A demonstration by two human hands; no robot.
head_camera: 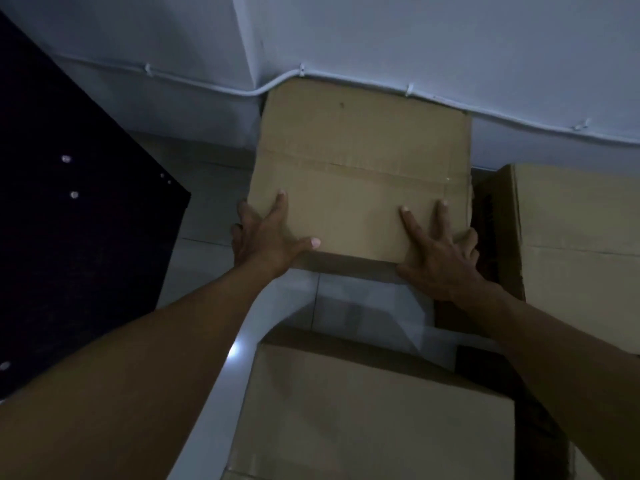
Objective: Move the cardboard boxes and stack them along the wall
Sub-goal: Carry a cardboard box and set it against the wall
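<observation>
Far out to the left of both hands: dark panel (pixel 69 209), slanted across the view, dotted with a few small bright studs (pixel 73 194). Between that panel and the left hand (pixel 266 237), pale tiled floor (pixel 207 209).

Grips the near left corner of the cardboard box (pixel 360 161) with the left hand: forefinger laid straight on the top face, thumb stretched along the near edge, remaining fingers wrapped down the left side.

Directly ahead of both hands, box top closed and level, sealed with a strip of tape (pixel 381 173) from side to side. Far edge close up to the wall (pixel 433 36); touching or just short of it, cannot tell. Cannot tell either what lies under the box. Beyond the fingertips, on that wall, thin white cable (pixel 149 69) pinned with clips, passing just over the far edge of the box.

Grips the near right corner with the right hand (pixel 440 258): two fingers spread flat on the top face, the others hooked over the right edge, thumb down at the near face.

Nearer than the hands, between the forearms, second box (pixel 363 410), closed, lying lower. Just right of the right hand, third box (pixel 581 230), beside the gripped one, with a dark gap between the two.
</observation>
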